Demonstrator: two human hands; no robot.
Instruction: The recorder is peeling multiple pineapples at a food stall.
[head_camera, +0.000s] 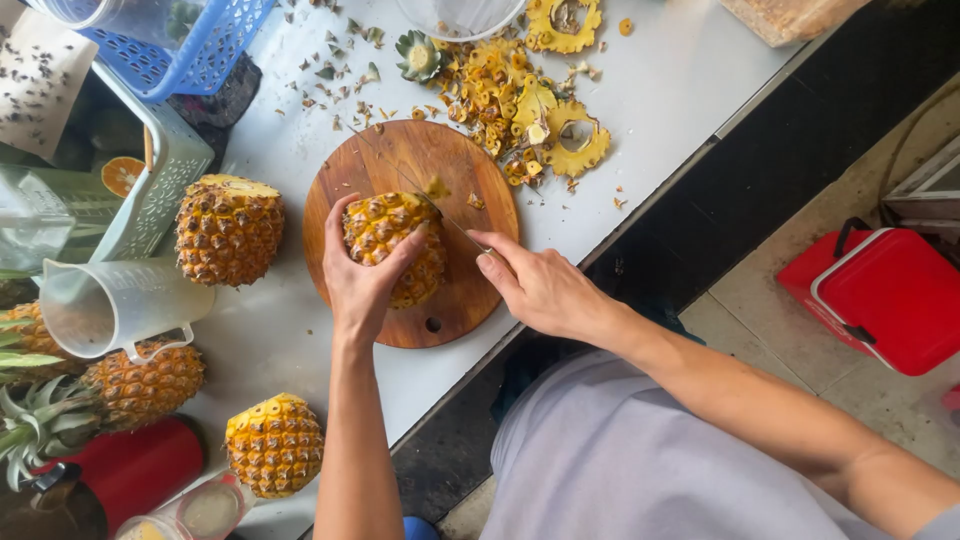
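The pineapple (395, 245) lies on its side on the round wooden cutting board (480, 290), near the middle of it, with its long axis running roughly from the board's upper left toward its lower right. Part of its skin is already cut away, showing yellow flesh dotted with brown eyes.

The left hand (360, 280) is closed over the near end of the fruit, fingers wrapped across the top and thumb along the left side, pinning it down. The right hand (540, 290) sits just to the right of the fruit and is closed around the handle of a knife (440, 212); the thin blade runs from that hand up and to the left, crossing the far right flank of the fruit. So the fruit lies directly left of the knife hand, and the holding fingers are close beside the blade's line.

Around the board on the white table (660, 90) lie a heap of peel scraps and rings (530, 100) beyond it, another trimmed pineapple (228, 230) to the left, a third (274, 445) nearer the body, whole ones with leaves (120, 390), a clear plastic jug (110, 305) and a blue basket (200, 45). A red box (885, 300) stands on the floor to the right.
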